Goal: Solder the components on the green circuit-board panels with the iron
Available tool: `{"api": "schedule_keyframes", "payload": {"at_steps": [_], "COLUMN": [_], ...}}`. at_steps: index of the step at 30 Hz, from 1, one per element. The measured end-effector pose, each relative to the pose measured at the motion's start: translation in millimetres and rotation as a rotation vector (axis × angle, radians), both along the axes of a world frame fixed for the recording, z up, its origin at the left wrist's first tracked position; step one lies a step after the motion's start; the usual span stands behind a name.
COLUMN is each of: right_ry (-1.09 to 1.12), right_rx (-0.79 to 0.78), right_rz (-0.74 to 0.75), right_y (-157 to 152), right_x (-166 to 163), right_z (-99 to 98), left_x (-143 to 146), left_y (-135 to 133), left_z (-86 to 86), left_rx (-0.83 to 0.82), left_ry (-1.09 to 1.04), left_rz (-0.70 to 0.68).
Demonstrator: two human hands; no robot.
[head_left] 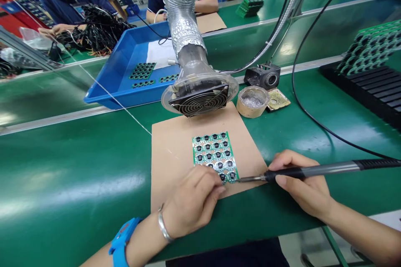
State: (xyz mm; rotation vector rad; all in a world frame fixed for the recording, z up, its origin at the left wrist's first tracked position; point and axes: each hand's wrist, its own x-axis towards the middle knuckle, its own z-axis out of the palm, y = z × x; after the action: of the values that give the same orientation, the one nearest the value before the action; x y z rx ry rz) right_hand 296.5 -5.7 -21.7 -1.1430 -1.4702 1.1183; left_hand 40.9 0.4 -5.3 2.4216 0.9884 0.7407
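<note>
Circuit panel (216,145): flat on the cardboard (172,154).
Right hand (313,194): at the cardboard's right corner, grip pinching the soldering iron (326,170).
Left hand (194,198): over the cardboard; cannot tell whether its grip pinches the panel.

Wears a slim silver bangle (162,226) just behind the left hand (196,196) and, farther back from that grip, a bright blue strap (119,255) with a raised block (128,228). Bares both forearms (354,225). Shows dark cloth (225,255) below the grip.
</note>
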Motion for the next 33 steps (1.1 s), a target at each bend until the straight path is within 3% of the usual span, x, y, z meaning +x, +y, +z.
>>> {"api": "schedule_keyframes", "payload": {"at_steps": [3, 6, 11, 15, 22, 29, 33], "right_ry": [0.083, 0.202, 0.387, 0.358, 0.277, 0.25, 0.224], "right_rx": [-0.01, -0.032, -0.01, -0.023, -0.091, -0.013, 0.016], "right_rz": [-0.075, -0.186, -0.311, -0.303, -0.269, -0.233, -0.238], "right_y": [-1, 0, 6, 8, 9, 8, 3], "right_x": [3, 3, 0, -4, -14, -15, -16], "right_z": [-5.0, -7.6, -4.8, -3.9, -1.9, -4.1, -6.5], "left_x": [-9, -13, -6, 0, -15, -30, -26], "left_y": [11, 29, 69, 86, 74, 79, 85], "left_z": [16.4, 29.1, 32.5, 28.3, 26.4, 32.0, 28.7], "left_rx": [-0.116, -0.165, -0.195, -0.236, -0.217, -0.204, -0.218], "left_ry": [0.092, 0.336, 0.597, 0.636, 0.639, 0.567, 0.573], "left_rz": [0.03, 0.018, 0.095, 0.152, 0.274, 0.132, 0.137]}}
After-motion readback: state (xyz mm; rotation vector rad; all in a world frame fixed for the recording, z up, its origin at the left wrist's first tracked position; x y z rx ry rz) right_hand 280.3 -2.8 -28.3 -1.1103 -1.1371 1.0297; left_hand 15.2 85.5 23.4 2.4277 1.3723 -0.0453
